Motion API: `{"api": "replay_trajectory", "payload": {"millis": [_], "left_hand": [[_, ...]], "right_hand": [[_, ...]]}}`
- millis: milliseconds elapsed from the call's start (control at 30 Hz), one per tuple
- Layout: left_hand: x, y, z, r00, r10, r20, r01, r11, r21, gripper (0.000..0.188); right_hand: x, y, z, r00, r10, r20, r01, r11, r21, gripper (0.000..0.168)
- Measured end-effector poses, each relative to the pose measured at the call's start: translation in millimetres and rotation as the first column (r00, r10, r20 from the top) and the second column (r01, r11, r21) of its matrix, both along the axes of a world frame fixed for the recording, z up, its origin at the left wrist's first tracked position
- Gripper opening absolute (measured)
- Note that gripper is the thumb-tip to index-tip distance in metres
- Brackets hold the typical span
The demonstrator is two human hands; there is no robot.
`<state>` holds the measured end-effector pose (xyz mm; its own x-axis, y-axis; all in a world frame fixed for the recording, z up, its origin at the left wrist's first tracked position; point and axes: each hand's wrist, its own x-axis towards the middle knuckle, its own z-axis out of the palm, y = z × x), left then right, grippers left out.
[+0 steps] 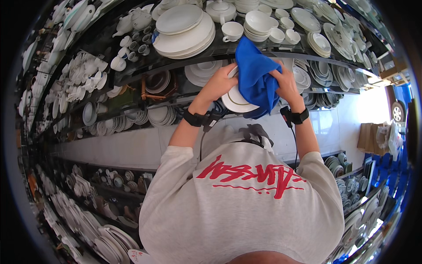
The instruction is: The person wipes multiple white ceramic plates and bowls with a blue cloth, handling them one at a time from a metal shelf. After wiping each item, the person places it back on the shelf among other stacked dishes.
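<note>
My left hand (221,81) grips the rim of a white ceramic dish, probably a plate, mostly hidden behind a blue cloth (255,77). Just below that hand shows a white plate (234,100) with a thin dark line inside its rim; whether it is the same dish I cannot tell. My right hand (287,82) clasps the bunched blue cloth from the other side, and the cloth drapes over the dish. Both hands are in front of the edge of a black display shelf (197,62). A black strap with a small cabled device circles each wrist.
On the top shelf stand stacked oval platters (184,36), a teacup (232,31), stacked bowls (258,26) and a teapot (221,11). Lower shelves hold plate stacks (161,115). More crockery shelves (122,184) line the aisle behind me. A cardboard box (371,137) sits at right.
</note>
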<state>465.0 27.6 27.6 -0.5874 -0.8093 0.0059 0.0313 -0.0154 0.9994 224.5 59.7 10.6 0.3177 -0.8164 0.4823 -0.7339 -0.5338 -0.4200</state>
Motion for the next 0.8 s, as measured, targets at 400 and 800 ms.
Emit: {"api": "replay_trajectory", "payload": {"millis": [400, 800], "left_hand": [[-2, -1, -1, 0.979, 0.131, 0.153, -0.114, 0.987, -0.115, 0.038], [23, -9, 16, 0.894, 0.317, -0.318, -0.282, 0.947, 0.150, 0.045]], "right_hand": [[64, 3, 39, 0.954, -0.072, -0.289, 0.017, 0.982, -0.187, 0.051], [49, -12, -40, 0.626, -0.409, 0.664, 0.131, 0.895, 0.427, 0.027]]}}
